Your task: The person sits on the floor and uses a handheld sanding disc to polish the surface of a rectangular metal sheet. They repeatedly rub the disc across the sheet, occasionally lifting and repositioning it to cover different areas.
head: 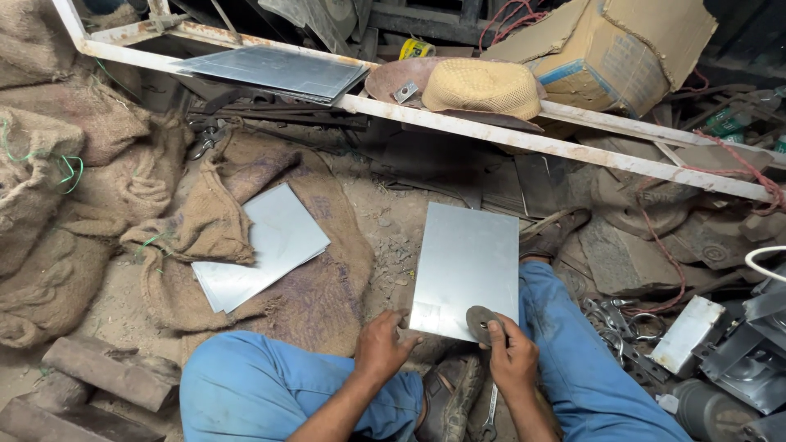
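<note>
The left hand (383, 344) pinches the near-left corner of a grey metal sheet (467, 266) propped over the person's lap. The right hand (512, 358), fingers curled, presses a round dark disc (479, 319) against the sheet's near edge, both forearms reaching forward between blue-trousered knees.

The person wears bright blue trousers, creased and dusty at the knees, filling the lower middle of the frame. Both forearms are bare, with no sleeves, watch or gloves showing. The left hand (383, 344) and right hand (512, 356) carry no rings that can be made out.
</note>
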